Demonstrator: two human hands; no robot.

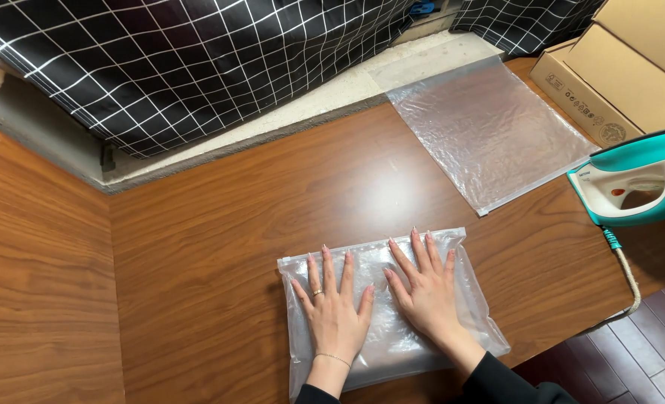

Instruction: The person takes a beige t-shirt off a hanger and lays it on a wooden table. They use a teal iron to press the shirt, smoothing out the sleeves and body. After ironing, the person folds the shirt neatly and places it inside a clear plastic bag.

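Nearest the camera, a filled frosted zip bag (pixel 392 314) lies flat on the wooden table (pixel 220 247), close to the table's near edge. It is a translucent rectangle; its long axis runs roughly left to right, tilted slightly so the right end sits farther away, and its zip strip runs along the far edge.

Both hands press flat on top of this bag, palms down, fingers spread and pointing away from the person. The left hand (pixel 336 314) rests on the bag's left half, with a ring on one finger and a thin bracelet at the wrist. The right hand (pixel 426 295) rests on the right half, just beside the left. Neither hand grips anything; the fingers are splayed out, only touching the plastic.

Beyond the bag and to its right lies a second, empty zip bag (pixel 489 135), a larger flat clear sheet, its slider end facing the near bag. Right of that, a teal and white iron (pixel 635 179) sits at the table's edge, its braided cord (pixel 628 273) hanging down. Behind the iron are brown cardboard boxes (pixel 624 67) with small black printed marks on the side. Far beyond the bag hangs black cloth with a white grid (pixel 198 60).
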